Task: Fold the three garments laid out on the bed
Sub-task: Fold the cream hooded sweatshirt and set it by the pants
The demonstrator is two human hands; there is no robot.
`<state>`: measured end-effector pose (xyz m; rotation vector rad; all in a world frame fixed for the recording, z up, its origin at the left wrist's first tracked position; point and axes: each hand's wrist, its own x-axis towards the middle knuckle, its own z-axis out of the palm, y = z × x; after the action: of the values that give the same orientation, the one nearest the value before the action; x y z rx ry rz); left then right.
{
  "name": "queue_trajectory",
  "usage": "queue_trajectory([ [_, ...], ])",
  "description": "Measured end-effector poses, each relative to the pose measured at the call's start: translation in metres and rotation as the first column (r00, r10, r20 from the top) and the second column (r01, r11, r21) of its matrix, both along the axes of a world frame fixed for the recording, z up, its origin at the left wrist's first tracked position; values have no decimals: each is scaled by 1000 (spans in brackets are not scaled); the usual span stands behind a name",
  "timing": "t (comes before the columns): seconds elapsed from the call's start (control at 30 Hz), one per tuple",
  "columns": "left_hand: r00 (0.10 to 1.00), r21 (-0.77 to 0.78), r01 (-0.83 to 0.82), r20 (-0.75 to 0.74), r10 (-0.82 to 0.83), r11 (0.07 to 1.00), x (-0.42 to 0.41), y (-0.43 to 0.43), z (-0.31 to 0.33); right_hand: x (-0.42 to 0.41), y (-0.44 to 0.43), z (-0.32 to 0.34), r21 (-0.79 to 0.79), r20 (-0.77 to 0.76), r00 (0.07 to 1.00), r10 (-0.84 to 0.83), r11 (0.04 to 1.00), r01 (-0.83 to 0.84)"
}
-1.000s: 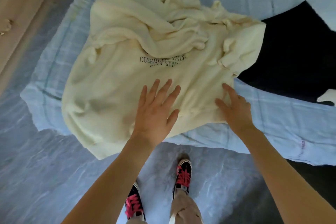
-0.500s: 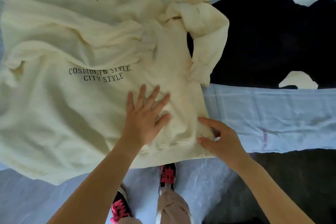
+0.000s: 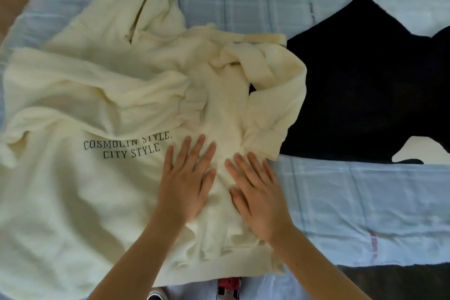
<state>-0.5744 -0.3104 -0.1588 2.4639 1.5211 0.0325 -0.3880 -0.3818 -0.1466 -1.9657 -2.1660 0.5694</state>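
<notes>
A cream hoodie [image 3: 102, 192] printed "COSMOLIN STYLE, CITY STYLE" lies rumpled across the left and middle of the bed, its hood at the top and one sleeve bunched at the right. My left hand [image 3: 187, 178] lies flat on its lower front, fingers straight and spread. Just to the right, my right hand [image 3: 255, 195] presses flat on the same cloth near the hoodie's right edge. A black garment [image 3: 365, 85] lies spread to the right, partly under the hoodie's bunched sleeve, with a pale patch at its lower right. No third garment can be told apart.
The bed's pale blue checked sheet [image 3: 353, 202] shows above and to the right of the hoodie. The bed's near edge runs along the bottom, where the toes of my shoes [image 3: 229, 285] show on the floor. Dark floor lies at the lower right.
My right hand has moved from the hoodie's lower right hem up onto the cloth beside my left hand. The view has shifted, so the hoodie sits lower and more central.
</notes>
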Motion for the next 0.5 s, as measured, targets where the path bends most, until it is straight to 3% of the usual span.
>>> queue_trajectory([
  [0.1,999,-15,16,51,-15,1000,-2,7,12,2,5,25,96,-41,999,15,995,-11],
  [0.2,987,146,0,159,-23,989,-11,36,31,8,27,55,297,-130,991,-20,953,59],
  [0.27,990,232,-70,135,39,970,-22,65,40,7,52,69,344,-190,981,-33,934,98],
  [0.33,986,191,-164,52,157,968,-33,91,45,-2,78,72,320,-216,975,-49,940,118],
  [0.43,966,-28,-253,-66,251,967,-48,115,36,-29,108,66,196,-237,967,-92,971,140],
  [0.5,972,-82,-219,64,224,972,-56,120,32,-48,122,64,196,-261,961,-93,970,147],
])
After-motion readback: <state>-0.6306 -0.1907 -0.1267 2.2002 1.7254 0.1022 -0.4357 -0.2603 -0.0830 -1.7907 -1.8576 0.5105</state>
